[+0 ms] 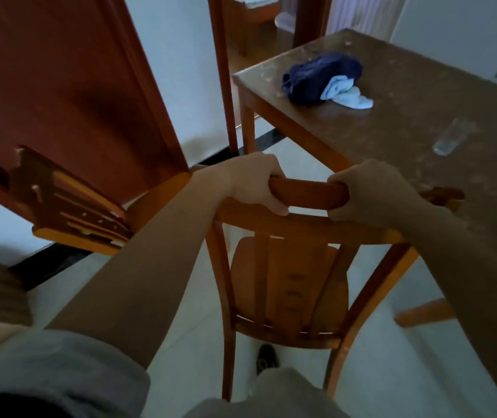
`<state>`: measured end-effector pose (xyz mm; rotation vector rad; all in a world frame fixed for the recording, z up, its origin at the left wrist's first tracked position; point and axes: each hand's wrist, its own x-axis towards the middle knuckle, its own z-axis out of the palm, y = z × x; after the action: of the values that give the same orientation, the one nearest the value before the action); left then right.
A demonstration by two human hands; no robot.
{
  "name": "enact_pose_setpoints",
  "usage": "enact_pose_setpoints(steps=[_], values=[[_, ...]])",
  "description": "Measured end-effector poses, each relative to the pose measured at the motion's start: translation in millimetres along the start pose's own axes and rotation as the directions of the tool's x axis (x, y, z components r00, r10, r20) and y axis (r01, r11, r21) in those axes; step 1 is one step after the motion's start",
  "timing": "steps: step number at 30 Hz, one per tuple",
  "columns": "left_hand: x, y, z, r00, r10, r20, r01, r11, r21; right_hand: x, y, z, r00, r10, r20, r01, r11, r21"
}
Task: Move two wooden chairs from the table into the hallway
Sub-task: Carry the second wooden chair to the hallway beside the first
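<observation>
Both your hands, left hand [251,184] and right hand [371,191], gripped the top rail of the wooden chair [289,285] beside the desk [407,122]

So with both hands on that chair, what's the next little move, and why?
Probably lift the chair a little and draw it back from the table. Both the left hand and the right hand already grip its top rail, so the hold looks ready. The table edge lies close ahead and a door stands close on the left, so backing out clear seems safest before turning.
</observation>
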<state>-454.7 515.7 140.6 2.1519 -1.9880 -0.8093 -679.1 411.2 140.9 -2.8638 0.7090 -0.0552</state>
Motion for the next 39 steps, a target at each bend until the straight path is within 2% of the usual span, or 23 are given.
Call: enact_pose_setpoints(steps=[7, 19, 27, 33, 39], values=[[5.0, -39.5, -14.3, 0.995, 0.092, 0.043, -0.093, 0.995, 0.023, 17.3, -40.8, 4.4, 0.984, 0.17, 0.051, -0.169, 0.985, -0.032], [0.4, -120.7, -45.7, 0.943, 0.307, 0.124, -0.318, 0.945, 0.08, 56.6, -131.7, 31.9, 0.902, 0.431, -0.037, -0.432, 0.898, -0.077], [-7.0, -148.1, -51.7, 0.904, 0.347, 0.252, -0.385, 0.914, 0.124, 71.0, -165.0, 65.5, 0.855, 0.517, -0.051, -0.519, 0.854, -0.036], [-16.4, -190.0, -45.0, 0.872, 0.401, 0.283, -0.448, 0.884, 0.129, 89.3, -196.8, 91.0, 0.842, 0.538, -0.027, -0.539, 0.842, -0.015], [-23.9, -233.7, -29.2, 0.819, 0.498, 0.287, -0.547, 0.828, 0.124, 98.4, -241.8, 116.5, 0.795, 0.606, -0.018, -0.607, 0.795, -0.004]])
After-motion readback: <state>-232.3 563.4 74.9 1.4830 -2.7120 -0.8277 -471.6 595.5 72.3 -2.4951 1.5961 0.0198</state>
